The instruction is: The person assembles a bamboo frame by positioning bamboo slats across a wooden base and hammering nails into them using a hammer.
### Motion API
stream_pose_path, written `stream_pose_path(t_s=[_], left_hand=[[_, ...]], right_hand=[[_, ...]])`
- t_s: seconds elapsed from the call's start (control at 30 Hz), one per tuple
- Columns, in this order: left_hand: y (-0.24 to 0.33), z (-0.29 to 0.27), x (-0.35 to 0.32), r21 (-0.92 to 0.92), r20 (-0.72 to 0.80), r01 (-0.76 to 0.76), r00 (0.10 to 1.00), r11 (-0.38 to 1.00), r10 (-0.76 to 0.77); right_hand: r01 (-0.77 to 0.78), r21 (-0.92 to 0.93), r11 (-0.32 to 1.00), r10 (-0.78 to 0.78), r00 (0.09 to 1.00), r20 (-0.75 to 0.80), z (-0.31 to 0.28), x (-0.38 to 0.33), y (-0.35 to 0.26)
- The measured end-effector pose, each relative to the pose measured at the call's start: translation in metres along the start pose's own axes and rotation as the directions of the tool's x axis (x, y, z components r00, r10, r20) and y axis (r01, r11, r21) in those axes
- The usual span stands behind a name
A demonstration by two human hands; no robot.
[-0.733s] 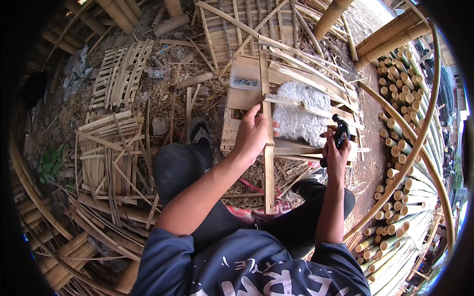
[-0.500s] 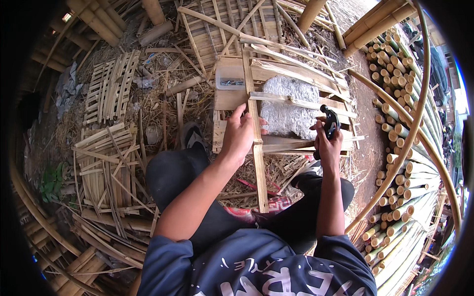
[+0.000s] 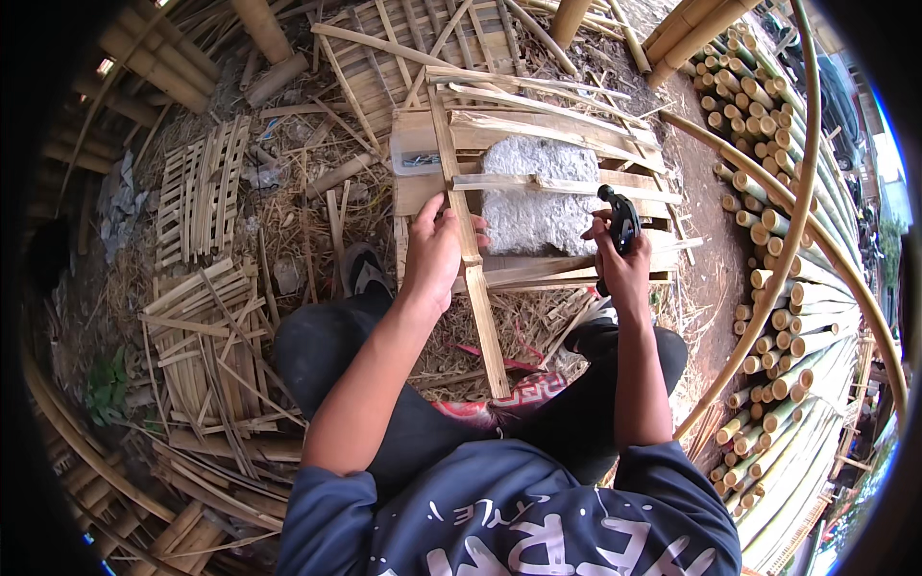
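Note:
My left hand [image 3: 434, 257] is closed around a long bamboo slat [image 3: 470, 288], its fingertips showing past the slat's right side. The slat runs from the far edge of a low wooden work surface down toward my lap. In my right hand [image 3: 624, 267] is a black hammer [image 3: 624, 223], held upright beside a rough grey-white stone block [image 3: 523, 216]. Across that block lies a thin bamboo strip [image 3: 567, 185], its left end meeting the long slat. A clear plastic box [image 3: 415, 165] holding small nails sits left of the slat.
Several split strips [image 3: 547, 123] lie over the work surface's far side. Slatted bamboo panels [image 3: 202, 197] and loose offcuts cover the ground at left. Stacked bamboo poles [image 3: 768, 317] fill the right side, with a bent bamboo pole [image 3: 799, 221] arching before them.
The whole view has shifted slightly, so everything sits a little farther left and higher. Both hands keep their holds on the slat and the hammer.

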State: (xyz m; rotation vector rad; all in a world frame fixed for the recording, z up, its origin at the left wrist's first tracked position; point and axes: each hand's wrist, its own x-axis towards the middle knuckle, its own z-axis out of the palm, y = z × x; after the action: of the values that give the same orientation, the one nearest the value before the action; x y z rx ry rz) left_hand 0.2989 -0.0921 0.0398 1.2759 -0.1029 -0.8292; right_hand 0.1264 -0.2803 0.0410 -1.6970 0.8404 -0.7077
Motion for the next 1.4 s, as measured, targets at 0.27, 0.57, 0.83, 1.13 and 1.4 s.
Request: stream_pose_path(t_s=[0.27, 0.57, 0.83, 1.13, 1.4], left_hand=[[0.006, 0.000, 0.005, 0.013, -0.008, -0.012, 1.000, 1.000, 0.012], [0.002, 0.000, 0.017, 0.023, -0.010, -0.018, 1.000, 1.000, 0.018], [0.007, -0.004, 0.023, 0.051, 0.001, 0.013, 1.000, 0.999, -0.013], [0.000, -0.018, 0.033, 0.076, -0.055, -0.004, 0.998, 0.997, 0.008], [-0.001, -0.015, 0.039, 0.085, -0.064, -0.015, 0.998, 0.996, 0.021]], right_hand=[[-0.070, -0.002, 0.998, 0.070, 0.997, 0.022, -0.005, -0.002, -0.004], [-0.019, -0.032, 0.999, 0.019, 1.000, 0.007, -0.006, -0.004, 0.000], [0.132, -0.124, 0.983, -0.121, 0.988, 0.095, -0.010, -0.007, -0.003], [0.410, -0.345, 0.844, -0.134, 0.785, 0.605, 0.014, -0.042, -0.039], [0.443, -0.405, 0.800, -0.155, 0.804, 0.574, 0.027, -0.048, -0.027]])
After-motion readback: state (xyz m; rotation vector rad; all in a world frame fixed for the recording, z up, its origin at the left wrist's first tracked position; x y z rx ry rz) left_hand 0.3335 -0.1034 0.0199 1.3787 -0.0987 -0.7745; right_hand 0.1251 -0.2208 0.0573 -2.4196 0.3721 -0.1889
